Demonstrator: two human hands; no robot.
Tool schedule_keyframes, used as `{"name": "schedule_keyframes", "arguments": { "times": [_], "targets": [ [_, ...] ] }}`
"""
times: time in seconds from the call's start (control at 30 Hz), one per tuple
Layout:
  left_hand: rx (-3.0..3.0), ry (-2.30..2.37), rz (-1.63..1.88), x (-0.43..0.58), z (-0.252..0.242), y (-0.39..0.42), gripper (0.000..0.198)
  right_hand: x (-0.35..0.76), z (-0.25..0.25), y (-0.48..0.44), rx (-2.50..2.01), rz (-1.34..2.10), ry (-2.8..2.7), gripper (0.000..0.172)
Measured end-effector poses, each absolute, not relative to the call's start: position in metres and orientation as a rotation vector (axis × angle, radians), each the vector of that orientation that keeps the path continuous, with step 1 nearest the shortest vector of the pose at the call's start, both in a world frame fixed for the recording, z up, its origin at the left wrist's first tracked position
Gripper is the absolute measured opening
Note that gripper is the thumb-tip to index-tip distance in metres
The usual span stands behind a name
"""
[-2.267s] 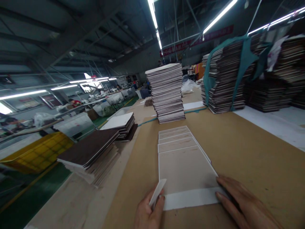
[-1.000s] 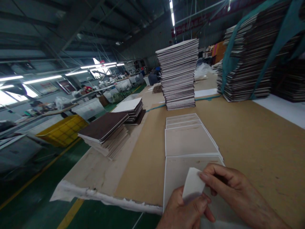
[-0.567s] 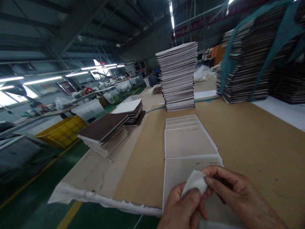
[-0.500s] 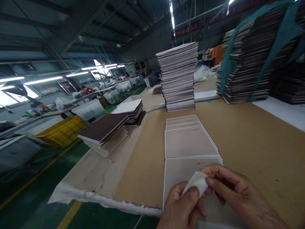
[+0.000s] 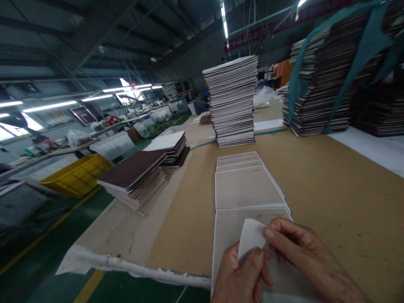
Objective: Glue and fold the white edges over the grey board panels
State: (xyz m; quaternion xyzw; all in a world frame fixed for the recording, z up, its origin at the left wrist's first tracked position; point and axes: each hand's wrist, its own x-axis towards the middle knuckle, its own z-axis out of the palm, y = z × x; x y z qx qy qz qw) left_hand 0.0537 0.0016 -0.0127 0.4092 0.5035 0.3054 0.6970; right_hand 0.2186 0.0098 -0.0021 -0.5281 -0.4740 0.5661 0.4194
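The left hand (image 5: 241, 273) pinches a white slip (image 5: 251, 235) over the nearest board (image 5: 229, 227), and the right hand (image 5: 303, 252) grips its edge (two hands likely keep it steady). More boards (image 5: 248, 187) lie behind like steps, perhaps so edges show. The banner's (image 5: 252, 35) writing is too dim to read.

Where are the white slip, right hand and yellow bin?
White slip (image 5: 251, 235): head view, on its exposed flat face.
Right hand (image 5: 305, 251): head view, on the middle of the hand.
Yellow bin (image 5: 77, 176): head view, on its yellow wall.
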Motion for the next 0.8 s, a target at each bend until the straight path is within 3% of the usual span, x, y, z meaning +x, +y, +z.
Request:
{"name": "schedule_keyframes", "arguments": {
  "times": [0.4, 0.57, 0.8],
  "targets": [
    [0.800, 1.062, 0.689, 0.056, -0.005, 0.003, 0.080, 0.227, -0.015, 0.001, -1.303, 1.345, -1.253, 0.044],
    [0.875, 1.085, 0.660, 0.051, -0.006, 0.005, 0.067, 0.227, -0.015, -0.003, -1.283, 1.405, -1.249, 0.044],
    [0.906, 1.164, 0.744, 0.048, -0.011, 0.009, 0.065, 0.234, -0.018, -0.008, -1.354, 1.245, -1.110, 0.035]
  ]
}}
